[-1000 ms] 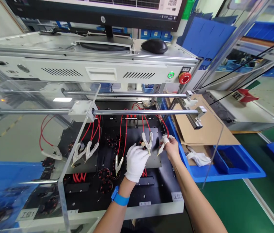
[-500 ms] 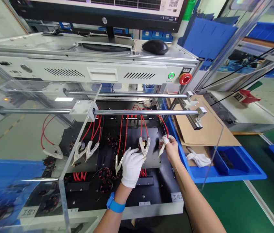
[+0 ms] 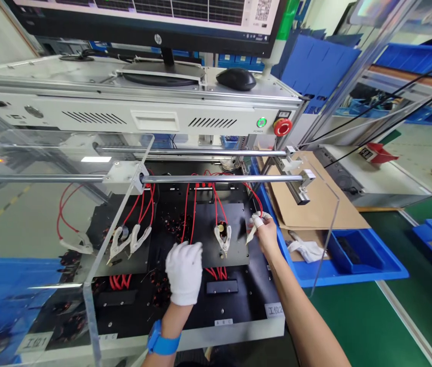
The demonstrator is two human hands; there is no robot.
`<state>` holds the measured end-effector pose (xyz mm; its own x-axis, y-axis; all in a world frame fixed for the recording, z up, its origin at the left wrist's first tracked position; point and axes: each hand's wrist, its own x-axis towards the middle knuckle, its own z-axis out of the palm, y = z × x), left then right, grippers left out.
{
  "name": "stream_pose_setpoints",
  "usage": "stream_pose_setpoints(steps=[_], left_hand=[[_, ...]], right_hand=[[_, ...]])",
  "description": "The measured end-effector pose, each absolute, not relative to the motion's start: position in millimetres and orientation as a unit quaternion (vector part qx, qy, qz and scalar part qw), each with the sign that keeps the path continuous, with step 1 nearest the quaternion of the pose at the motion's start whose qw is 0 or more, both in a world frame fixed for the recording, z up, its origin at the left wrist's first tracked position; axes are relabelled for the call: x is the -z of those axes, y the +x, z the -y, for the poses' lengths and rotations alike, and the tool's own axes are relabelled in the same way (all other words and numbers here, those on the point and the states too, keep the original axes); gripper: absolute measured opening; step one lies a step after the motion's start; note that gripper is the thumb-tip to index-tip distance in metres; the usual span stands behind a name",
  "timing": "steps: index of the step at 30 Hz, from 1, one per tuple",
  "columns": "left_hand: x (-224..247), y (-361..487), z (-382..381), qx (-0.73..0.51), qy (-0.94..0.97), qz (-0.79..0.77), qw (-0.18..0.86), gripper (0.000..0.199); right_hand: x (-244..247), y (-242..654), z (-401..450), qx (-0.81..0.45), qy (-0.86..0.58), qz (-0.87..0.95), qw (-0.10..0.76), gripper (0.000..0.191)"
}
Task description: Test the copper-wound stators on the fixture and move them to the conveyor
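Note:
My left hand (image 3: 184, 272), in a white glove, is closed at the end of two red leads (image 3: 189, 214). The white alligator clip on those leads is hidden under the hand. My right hand (image 3: 263, 229), with white coverings on its fingers, pinches another white alligator clip (image 3: 251, 235), jaws pointing down-left beside the dark plate (image 3: 236, 250). Between my hands, a third clip (image 3: 222, 239) stands at a small wound coil (image 3: 221, 228) on that plate. More dark wound coils (image 3: 159, 288) lie left of my left hand, partly covered by it.
Metal rails (image 3: 216, 178) cross above the fixture, and a clear plastic cover (image 3: 118, 224) stands at left. More clips (image 3: 139, 239) rest on the left plate. At right, a blue tray (image 3: 386, 262) holds cardboard (image 3: 315, 204) and a glove (image 3: 307, 251). A red stop button (image 3: 282, 127) is above.
My left hand has moved left, away from the clip at the coil, and now covers the clip that was visible beside it. My right hand keeps its clip. The view has shifted slightly.

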<state>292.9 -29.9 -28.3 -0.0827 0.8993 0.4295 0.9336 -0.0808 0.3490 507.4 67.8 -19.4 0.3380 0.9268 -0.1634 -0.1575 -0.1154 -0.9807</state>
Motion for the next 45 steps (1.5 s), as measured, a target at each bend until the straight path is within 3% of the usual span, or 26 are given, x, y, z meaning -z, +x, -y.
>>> stream_pose_setpoints(steps=[3, 7, 10, 15, 21, 29, 45], left_hand=[[40, 281, 33, 0.199, -0.593, 0.78, 0.011, 0.035], [44, 278, 30, 0.176, -0.609, 0.771, -0.066, 0.022], [35, 277, 28, 0.28, -0.577, 0.754, -0.144, 0.017], [19, 281, 19, 0.462, -0.436, 0.679, -0.367, 0.022], [4, 291, 9, 0.609, -0.258, 0.549, -0.511, 0.028], [-3, 299, -9, 0.684, -0.116, 0.518, -0.5, 0.03], [-1, 297, -9, 0.67, -0.13, 0.503, -0.531, 0.038]], right_hand=[[30, 514, -71, -0.403, -0.623, 0.365, 0.562, 0.041], [38, 514, -71, -0.368, -0.639, 0.39, 0.551, 0.044], [37, 509, -68, -0.388, -0.626, 0.398, 0.548, 0.044], [31, 505, -66, -0.435, -0.608, 0.381, 0.544, 0.045], [28, 504, -65, -0.449, -0.603, 0.368, 0.547, 0.046], [25, 502, -64, -0.446, -0.611, 0.364, 0.544, 0.045], [24, 501, -67, -0.439, -0.606, 0.373, 0.549, 0.042]])
